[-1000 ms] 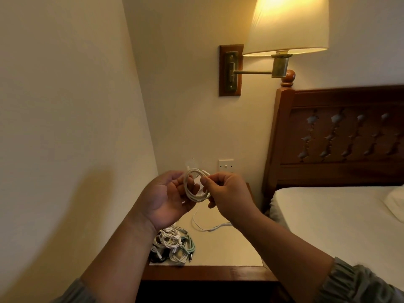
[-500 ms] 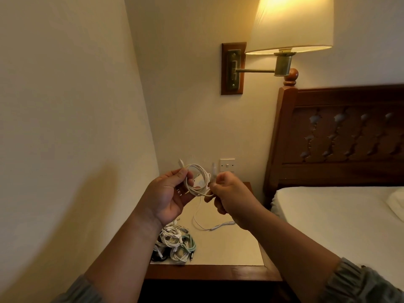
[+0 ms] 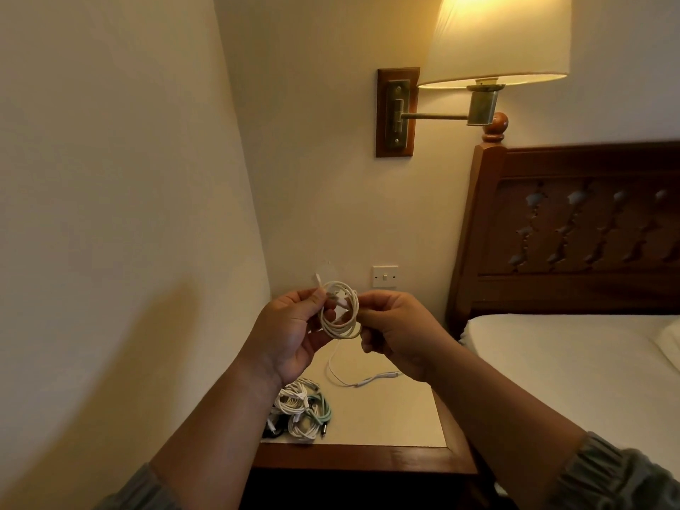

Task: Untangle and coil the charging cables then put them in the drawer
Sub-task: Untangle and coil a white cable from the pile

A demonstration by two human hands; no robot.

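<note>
Coil: a white cable wound in a few loops, held in the air between both hands, above the back of the desk.
Tail: one end drops from the coil and lies on the desk, its plug pointing right.
Left hand: palm turned inward, thumb and forefinger pinching the coil's left side; the grip is closed on the cable, and a short plug end sticks up past the thumb.
Right hand: back toward the camera, fingers curled, grip closed on the coil's right edge.
Arms: both forearms reach forward from the lower corners and meet at the coil; grey-green sleeves sit at the elbows.
Pile: tangled white, mint and black cables at the desk's front left corner, below the left wrist, apart from the coil.
Around: a switch on the wall just behind the coil, a lit lamp above, a bed to the right.
</note>
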